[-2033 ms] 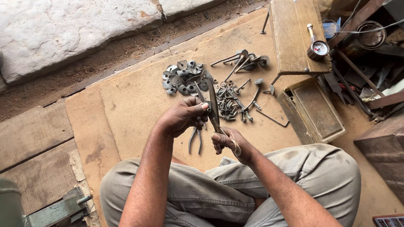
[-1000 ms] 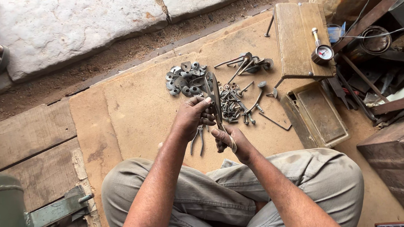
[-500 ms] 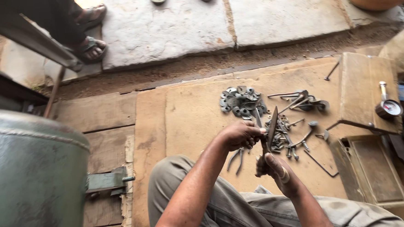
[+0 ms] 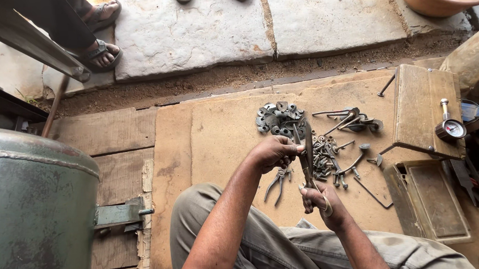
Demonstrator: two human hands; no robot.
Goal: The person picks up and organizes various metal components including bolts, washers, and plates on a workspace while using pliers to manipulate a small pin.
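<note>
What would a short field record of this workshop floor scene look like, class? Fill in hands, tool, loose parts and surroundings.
left hand: left hand closed around the upper end of the long metal tool
right hand: right hand holds the tool's lower end
on board: pliers below the left hand; pile of washers; bolts and small parts
right side: pressure gauge on a wooden box
left side: green metal tank
far edge: another person's sandalled foot on stone slab
</note>
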